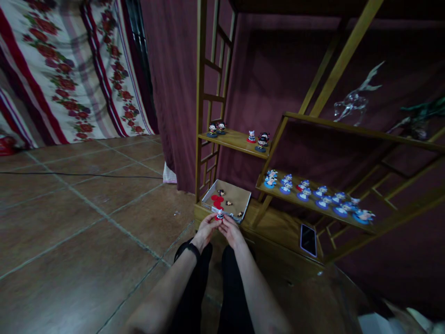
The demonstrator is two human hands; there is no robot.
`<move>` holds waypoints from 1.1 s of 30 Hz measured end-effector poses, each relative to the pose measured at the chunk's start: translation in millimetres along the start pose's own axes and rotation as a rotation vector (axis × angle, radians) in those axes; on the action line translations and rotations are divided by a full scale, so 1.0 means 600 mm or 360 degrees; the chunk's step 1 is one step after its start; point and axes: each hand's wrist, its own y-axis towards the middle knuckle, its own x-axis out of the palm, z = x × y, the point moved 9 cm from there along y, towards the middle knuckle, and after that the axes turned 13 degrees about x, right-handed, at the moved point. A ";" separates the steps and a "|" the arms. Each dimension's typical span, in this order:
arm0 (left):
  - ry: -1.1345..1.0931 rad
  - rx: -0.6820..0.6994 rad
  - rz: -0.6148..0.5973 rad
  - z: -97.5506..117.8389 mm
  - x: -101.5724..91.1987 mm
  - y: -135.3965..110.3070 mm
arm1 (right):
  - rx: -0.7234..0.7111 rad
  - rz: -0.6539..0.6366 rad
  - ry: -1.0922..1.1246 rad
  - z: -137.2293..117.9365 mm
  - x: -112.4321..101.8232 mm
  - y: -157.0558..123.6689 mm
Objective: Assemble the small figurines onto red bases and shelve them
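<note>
My left hand (207, 228) and my right hand (231, 230) meet in front of me, fingers pinched together on a small figurine with a red base (219, 215). They hover at the near edge of an open cardboard box (241, 193) that lies on the bottom shelf board and holds several red discs (217, 201) and small figurine parts. A black band sits on my left wrist. My knees in dark trousers show below the hands.
A wooden display shelf (239, 141) carries figurines on red and dark bases; a lower shelf (309, 197) holds several blue-based figurines. A phone (308, 240) lies on the bottom board. Glass ornaments stand at upper right. Tiled floor, a cable and a floral curtain lie left.
</note>
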 end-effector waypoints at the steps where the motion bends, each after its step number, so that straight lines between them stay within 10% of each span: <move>1: -0.0004 -0.0008 -0.0002 0.000 0.001 -0.001 | -0.0014 -0.0007 -0.0009 -0.002 0.001 -0.002; 24: 0.0093 -0.0068 0.0000 0.008 -0.002 -0.005 | -0.0063 0.0005 0.0104 -0.012 0.005 -0.023; 28: 0.0343 0.0094 -0.0085 0.087 0.034 0.014 | -0.0098 0.0001 0.0173 -0.017 -0.005 -0.020; 33: 0.0586 0.0472 -0.0508 0.267 0.187 0.046 | -0.0090 -0.0038 0.0219 -0.021 -0.009 -0.018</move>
